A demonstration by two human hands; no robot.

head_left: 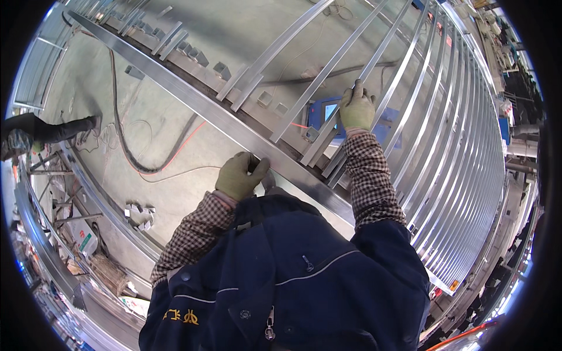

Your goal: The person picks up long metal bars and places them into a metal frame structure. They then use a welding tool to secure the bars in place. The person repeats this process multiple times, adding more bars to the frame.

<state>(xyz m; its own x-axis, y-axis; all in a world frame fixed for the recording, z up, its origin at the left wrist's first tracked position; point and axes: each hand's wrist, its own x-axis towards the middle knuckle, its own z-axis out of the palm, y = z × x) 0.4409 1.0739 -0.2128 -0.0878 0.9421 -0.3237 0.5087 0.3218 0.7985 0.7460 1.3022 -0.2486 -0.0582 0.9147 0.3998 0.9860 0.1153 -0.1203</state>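
A long, wide metal beam (196, 105) runs diagonally from the far left to just in front of my body. My left hand (237, 177), in a greenish work glove, is at the beam's near edge. Its fingers are curled toward the thumb, and whatever lies between them is hidden. Farther right, my gloved right hand (357, 109) is closed on a slim metal bar (383, 44), one finger stretched along it. That bar slants from the far side down toward the beam, where several short tube ends (319, 147) lie close together.
Many parallel metal bars (445, 146) fill the right side. A blue machine with a lit screen (329, 112) stands beneath the bars. A black hose (126, 140) curves across the floor at left. Another person's dark-clothed leg (58, 128) shows at far left, above a metal frame (64, 181).
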